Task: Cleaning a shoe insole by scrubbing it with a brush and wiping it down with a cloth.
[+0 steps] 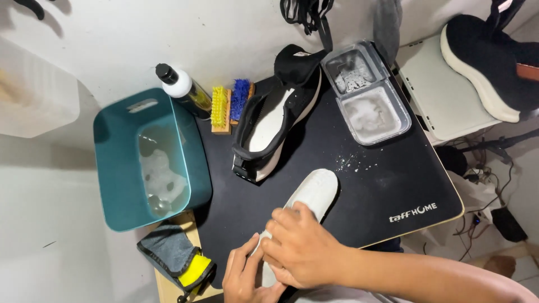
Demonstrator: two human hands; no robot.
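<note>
The white insole (312,192) is pressed flat on the black desk (359,185) near its front edge, gripped by both hands (281,258); it is best held firmly at the heel and rubbed evenly toward the toe.

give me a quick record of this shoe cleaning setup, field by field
Left hand: grips near end of white insole
Right hand: pressed on same insole
Surface: black mat
Shoe: black shoe, on its side
Left of mat: teal tub with sudsy water
Brushes: yellow brush, blue brush
Foam: clear container
</note>
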